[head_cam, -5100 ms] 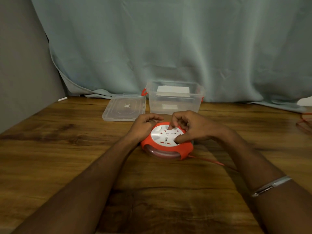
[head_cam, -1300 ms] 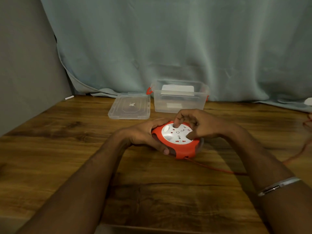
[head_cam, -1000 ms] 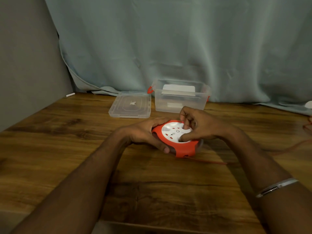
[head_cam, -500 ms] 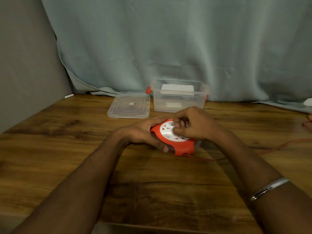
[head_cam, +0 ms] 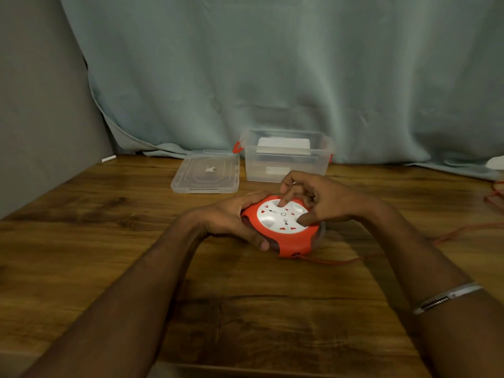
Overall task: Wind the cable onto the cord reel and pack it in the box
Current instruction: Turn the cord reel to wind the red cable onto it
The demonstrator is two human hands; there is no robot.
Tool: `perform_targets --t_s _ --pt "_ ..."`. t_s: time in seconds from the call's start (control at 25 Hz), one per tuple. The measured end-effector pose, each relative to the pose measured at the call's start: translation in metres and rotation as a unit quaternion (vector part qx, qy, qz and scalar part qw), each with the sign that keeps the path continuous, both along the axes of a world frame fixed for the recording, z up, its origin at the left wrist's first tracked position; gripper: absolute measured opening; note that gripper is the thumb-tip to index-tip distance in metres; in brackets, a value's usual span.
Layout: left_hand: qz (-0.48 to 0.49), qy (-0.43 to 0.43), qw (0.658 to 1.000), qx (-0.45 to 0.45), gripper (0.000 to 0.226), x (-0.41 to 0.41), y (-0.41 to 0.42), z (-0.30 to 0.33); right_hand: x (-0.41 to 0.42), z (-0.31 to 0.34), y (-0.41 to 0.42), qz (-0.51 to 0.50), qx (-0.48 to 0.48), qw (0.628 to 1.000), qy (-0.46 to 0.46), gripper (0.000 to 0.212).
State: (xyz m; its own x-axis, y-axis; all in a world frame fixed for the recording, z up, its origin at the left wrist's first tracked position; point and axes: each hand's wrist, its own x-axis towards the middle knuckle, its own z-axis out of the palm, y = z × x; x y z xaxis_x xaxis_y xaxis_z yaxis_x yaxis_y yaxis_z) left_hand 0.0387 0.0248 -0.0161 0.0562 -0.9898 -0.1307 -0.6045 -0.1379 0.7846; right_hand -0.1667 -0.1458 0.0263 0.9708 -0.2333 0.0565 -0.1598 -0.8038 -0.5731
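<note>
Cord reel [head_cam: 283, 227], orange-rimmed with a white socket face, sits tilted between your two hands above the wooden table [head_cam: 81, 255], its near edge low and its face turned up toward you. Your left hand [head_cam: 231, 219] curls round the reel's left rim, thumb along the top edge and fingers wrapped beneath. Your right hand [head_cam: 321, 203] comes over the far side with fingers bent, one fingertip and the thumb pressing on the white face. A silver bangle [head_cam: 447, 297] rings your right forearm. From the reel's near-right edge the red cable [head_cam: 327, 260] runs out along the tabletop and away to the right, where more of it lies near the table's edge. Beyond your hands, the clear plastic box [head_cam: 286, 162] with red clips stands open, well apart from the reel; whatever pale item lies inside is unclear. Its clear lid [head_cam: 207, 173] lies flat just to the left. A grey-blue curtain [head_cam: 272, 64] hangs behind.
</note>
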Motion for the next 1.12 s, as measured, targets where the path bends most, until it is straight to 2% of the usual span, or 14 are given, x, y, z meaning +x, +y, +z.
perform_targets --t_s 0.16,0.32,0.4,0.44,0.6,0.68,0.76,0.84,0.88,1.0,1.12 --pt "0.008 0.004 1.0 -0.004 0.117 -0.003 0.001 0.002 0.0 -0.002 0.007 -0.024 -0.009 1.0 -0.012 0.064" --pt "0.012 0.0 1.0 -0.016 0.132 0.0 0.001 -0.001 0.003 -0.003 0.014 -0.043 -0.076 0.996 -0.004 0.042" --pt "0.011 -0.005 1.0 -0.025 0.136 -0.001 0.001 -0.002 0.005 -0.003 0.021 -0.06 -0.124 0.99 -0.014 0.039" --pt "0.01 -0.006 1.0 -0.028 0.133 -0.002 0.002 -0.001 0.006 -0.003 0.024 -0.071 -0.14 0.987 -0.014 0.04" --pt "0.001 0.007 0.999 -0.041 0.089 -0.006 0.001 0.001 0.013 -0.007 0.038 -0.109 -0.191 0.975 -0.027 0.043" --pt "-0.003 0.02 0.999 -0.04 0.086 -0.005 0.0 0.001 0.016 -0.008 0.042 -0.116 -0.201 0.972 -0.04 0.045" --pt "-0.007 0.026 0.999 -0.043 0.09 -0.004 0.001 0.001 0.016 -0.007 0.04 -0.103 -0.191 0.975 -0.043 0.038" --pt "-0.008 0.026 0.999 -0.04 0.105 -0.003 0.0 -0.001 0.012 -0.004 0.032 -0.074 -0.152 0.984 -0.056 0.019" --pt "-0.003 0.022 0.999 -0.033 0.113 -0.003 0.0 -0.001 0.009 -0.001 0.028 -0.06 -0.13 0.988 -0.06 0.019" --pt "0.001 0.015 1.0 -0.016 0.123 -0.003 0.0 0.0 0.004 0.001 0.018 -0.039 -0.095 0.994 -0.032 0.045" --pt "0.002 0.017 1.0 -0.008 0.116 -0.004 0.001 0.003 0.004 0.0 0.012 -0.015 -0.035 0.999 -0.008 0.054"
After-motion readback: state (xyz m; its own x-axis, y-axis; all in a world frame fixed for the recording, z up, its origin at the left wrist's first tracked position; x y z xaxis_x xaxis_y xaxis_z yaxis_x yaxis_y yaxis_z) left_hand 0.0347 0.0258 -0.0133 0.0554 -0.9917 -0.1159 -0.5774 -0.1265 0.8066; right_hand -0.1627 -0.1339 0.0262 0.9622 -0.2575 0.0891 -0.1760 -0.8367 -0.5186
